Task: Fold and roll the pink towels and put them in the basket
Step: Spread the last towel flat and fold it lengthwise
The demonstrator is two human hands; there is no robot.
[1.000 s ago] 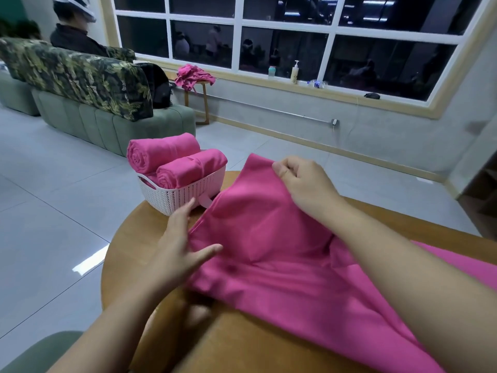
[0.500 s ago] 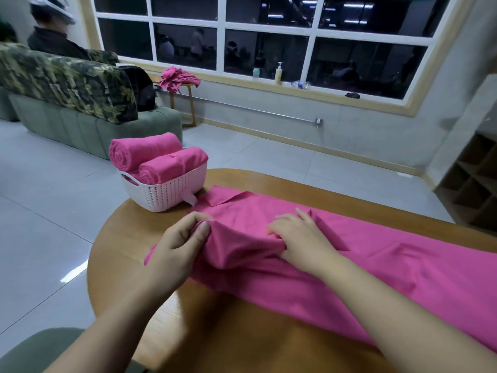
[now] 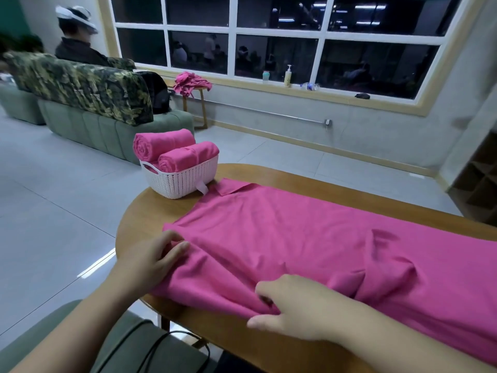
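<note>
**Two rolls in the basket, third towel only part folded**

Done so far: two rolled towels (image 3: 172,152) sit in the white basket (image 3: 180,181) at the far left end of the worktop (image 3: 269,343). One roll rests higher, at the back; the other lies in front of it. Both stick out above the rim.

In hand: a long pink towel (image 3: 309,238) lies along the worktop, its far corner just beside the basket, with a small flap turned over there. It runs off the right edge of view, so I cannot tell its full length. The near long edge is doubled over, though bunched and creased towards the right.

Left hand (image 3: 153,262): at the towel's left end, fingers (image 3: 178,250) curled on the cloth edge, pinching it as far as I can see. Right hand (image 3: 295,310): on the near edge, fingers curled round a gathered fold of the towel, thumb resting on the worktop.

Judgement: the lengthwise fold looks under way, not squared off. Still to do here: smoothing, rolling, setting it in the basket. Room there looks tight, so the third roll would likely sit on top.

A heap of pink cloth (image 3: 192,83) lies on a small stool (image 3: 200,109) by the window; possibly more towels, cannot tell.
</note>
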